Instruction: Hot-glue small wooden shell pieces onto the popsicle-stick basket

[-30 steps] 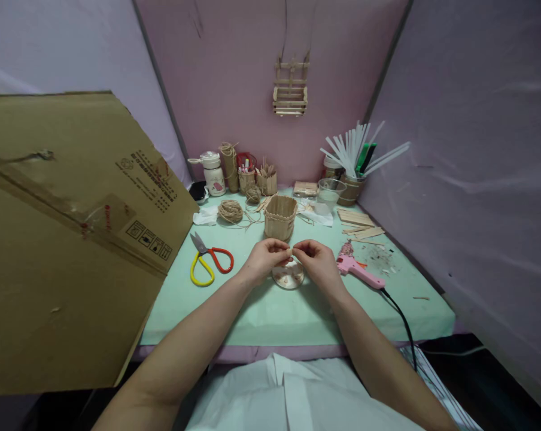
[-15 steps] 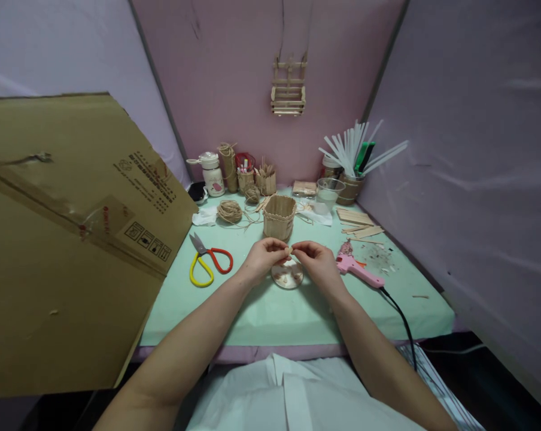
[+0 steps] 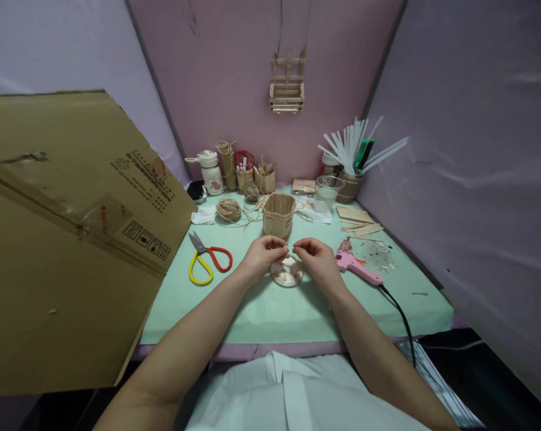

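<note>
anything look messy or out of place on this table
Mostly the right side: dark specks and pale scraps litter the green cloth beside the pink glue gun, like loose debris; a lone sliver lies nearer the right edge. The round disc has brownish patches; stains or stuck bits, I can't tell.

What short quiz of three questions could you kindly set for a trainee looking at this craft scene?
1. Multiple choice: which of these lies nearest the right hand?
A) the bottle
B) the pink glue gun
C) the ball of twine

2. True or false: both handles of the scissors are yellow.

3. Short answer: what stands just beyond the round pale disc?

Key:
1. B
2. False: one is yellow, the other red.
3. The open-topped wooden container.
</note>
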`<state>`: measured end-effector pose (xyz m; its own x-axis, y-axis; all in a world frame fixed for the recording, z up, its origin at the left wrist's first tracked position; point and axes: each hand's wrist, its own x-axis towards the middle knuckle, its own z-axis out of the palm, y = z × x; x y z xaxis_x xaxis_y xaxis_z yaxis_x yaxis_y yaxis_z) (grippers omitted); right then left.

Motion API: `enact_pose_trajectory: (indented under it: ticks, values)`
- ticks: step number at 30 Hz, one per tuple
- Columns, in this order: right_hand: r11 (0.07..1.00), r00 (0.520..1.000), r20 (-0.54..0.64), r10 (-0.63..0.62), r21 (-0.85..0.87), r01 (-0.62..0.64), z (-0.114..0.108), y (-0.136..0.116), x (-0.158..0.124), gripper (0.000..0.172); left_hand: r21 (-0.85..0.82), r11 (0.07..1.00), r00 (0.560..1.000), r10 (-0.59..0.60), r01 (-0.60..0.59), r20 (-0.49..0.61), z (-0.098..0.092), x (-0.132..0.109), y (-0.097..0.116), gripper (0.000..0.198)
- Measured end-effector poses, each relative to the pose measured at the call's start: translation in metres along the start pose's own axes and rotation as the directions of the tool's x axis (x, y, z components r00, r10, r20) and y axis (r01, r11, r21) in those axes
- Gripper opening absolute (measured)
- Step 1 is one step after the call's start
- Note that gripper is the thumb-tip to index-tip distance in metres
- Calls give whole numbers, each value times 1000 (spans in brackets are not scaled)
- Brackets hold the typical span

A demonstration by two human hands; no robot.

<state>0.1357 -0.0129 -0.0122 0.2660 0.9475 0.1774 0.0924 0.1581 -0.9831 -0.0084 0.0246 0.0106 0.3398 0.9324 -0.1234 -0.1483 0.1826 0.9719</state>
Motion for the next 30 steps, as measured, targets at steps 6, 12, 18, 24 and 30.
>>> enact_pose_trajectory:
  ticks: [6, 12, 18, 24, 30]
  values:
    - [993, 999, 34, 0, -114, 4, -4, 4, 2, 14, -28, 999, 999, 24, -24, -21, -6, 6, -1, 29]
    - [910, 989, 138, -59, -400, 110, -17, -4, -1, 13, -17, 999, 997, 29, -30, -64, -8, 8, 1, 27]
    - [714, 900, 430, -76, -607, 350, -22, -13, -6, 13, 5, 999, 997, 47, -47, -66, -9, 8, 2, 27]
    - [597, 816, 575, -59, -635, 490, -15, -14, -9, 16, 15, 999, 996, 46, -45, -75, -8, 7, 4, 26]
    - [549, 750, 661, -33, -615, 566, -13, -20, -9, 21, 1, 998, 995, 59, -59, -79, -8, 9, 3, 26]
